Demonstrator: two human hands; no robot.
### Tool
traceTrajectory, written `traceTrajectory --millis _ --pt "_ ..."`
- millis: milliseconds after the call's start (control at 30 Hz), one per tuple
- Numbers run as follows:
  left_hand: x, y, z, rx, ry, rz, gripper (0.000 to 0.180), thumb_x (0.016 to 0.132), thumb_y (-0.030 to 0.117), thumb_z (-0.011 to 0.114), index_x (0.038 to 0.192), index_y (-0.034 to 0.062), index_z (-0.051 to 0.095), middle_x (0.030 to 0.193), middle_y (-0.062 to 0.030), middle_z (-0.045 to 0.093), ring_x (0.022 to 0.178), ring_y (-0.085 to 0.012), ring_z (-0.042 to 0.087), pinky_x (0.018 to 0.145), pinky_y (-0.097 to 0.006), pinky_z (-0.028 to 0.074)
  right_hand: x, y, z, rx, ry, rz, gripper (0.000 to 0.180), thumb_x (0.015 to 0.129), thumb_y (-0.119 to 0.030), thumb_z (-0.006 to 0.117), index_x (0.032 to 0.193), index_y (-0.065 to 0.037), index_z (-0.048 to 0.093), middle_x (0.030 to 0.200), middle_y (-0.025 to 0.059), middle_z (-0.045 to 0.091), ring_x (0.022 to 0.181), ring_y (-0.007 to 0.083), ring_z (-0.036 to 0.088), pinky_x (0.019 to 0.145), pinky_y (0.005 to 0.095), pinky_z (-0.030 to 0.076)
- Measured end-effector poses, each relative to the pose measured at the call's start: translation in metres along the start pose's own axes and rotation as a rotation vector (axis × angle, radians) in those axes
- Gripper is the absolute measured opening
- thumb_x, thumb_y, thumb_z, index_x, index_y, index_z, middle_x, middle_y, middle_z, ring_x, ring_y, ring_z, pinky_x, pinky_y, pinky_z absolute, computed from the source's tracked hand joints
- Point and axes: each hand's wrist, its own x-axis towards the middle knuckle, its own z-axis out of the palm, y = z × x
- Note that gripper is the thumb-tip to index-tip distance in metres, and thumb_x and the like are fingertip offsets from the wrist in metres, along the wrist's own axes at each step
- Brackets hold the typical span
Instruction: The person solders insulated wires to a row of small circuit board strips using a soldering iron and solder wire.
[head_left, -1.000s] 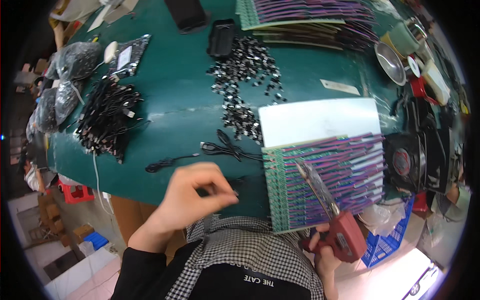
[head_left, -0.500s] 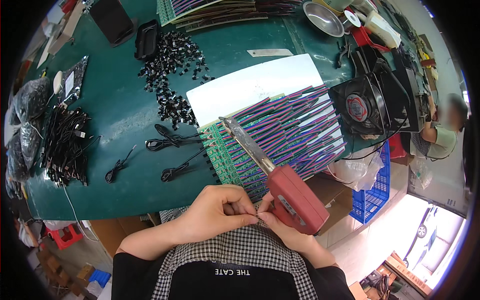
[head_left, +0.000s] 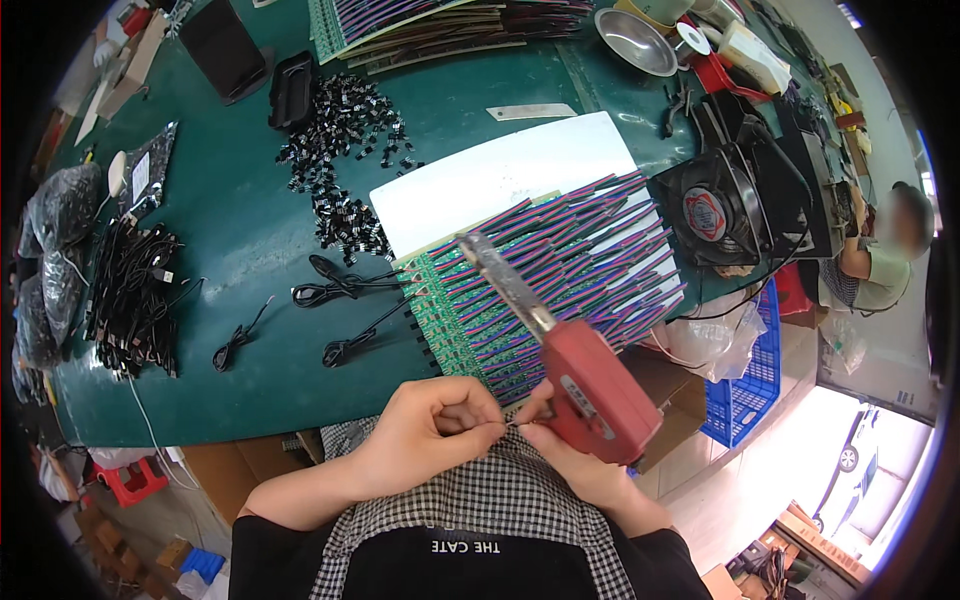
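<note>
My left hand point(head_left: 425, 435) is closed in a pinch at the table's near edge, in front of the checked apron point(head_left: 470, 500). A thin strand, too small to name, shows between its fingertips and those of my right hand point(head_left: 575, 465). That right hand also grips a red soldering gun point(head_left: 605, 390), whose long metal tip points up and left over green circuit boards point(head_left: 440, 320). Rows of multicoloured wires point(head_left: 560, 260) run rightward from the boards. Beside the boards' left edge lie black coiled cables point(head_left: 325, 285), some with ends touching the boards.
A white sheet point(head_left: 510, 170) lies under the boards. Small black connectors point(head_left: 345, 120) are heaped behind, black USB cables point(head_left: 130, 290) at left. A fan point(head_left: 710, 210) stands right, near a metal bowl point(head_left: 635, 42) and solder spool point(head_left: 692, 40). Another person point(head_left: 885, 260) sits far right.
The soldering gun's tip has shifted slightly right over the boards. My fingertips have drawn a little apart, with the thin strand showing between them.
</note>
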Motion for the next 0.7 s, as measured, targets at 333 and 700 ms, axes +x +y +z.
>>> traceTrajectory --millis 333,700 --pt "0.004 -0.002 0.004 -0.089 -0.030 0.000 0.006 0.085 0.002 0.062 0.087 -0.0025 0.057 0.076 -0.0029 0.062 0.070 -0.0062 0.060 0.064 -0.020 0.049 0.003 -0.003 0.004 0.080 -0.052 0.000 0.058 0.080 0.010 0.061 0.130 -0.002 0.035 0.100 0.0096 0.054 0.087 0.0147 0.061 0.080 0.0285 0.050" --pt "-0.002 0.017 -0.026 1.157 0.474 0.925 0.018 0.066 -0.005 0.067 0.083 -0.0007 0.062 0.078 -0.0095 0.060 0.057 -0.0184 0.059 0.050 -0.024 0.046 0.000 -0.004 -0.006 0.249 0.167 0.051 0.047 0.078 -0.014 0.071 0.114 0.003 0.046 0.097 0.0105 0.057 0.076 0.0186 0.060 0.067 0.0306 0.051"
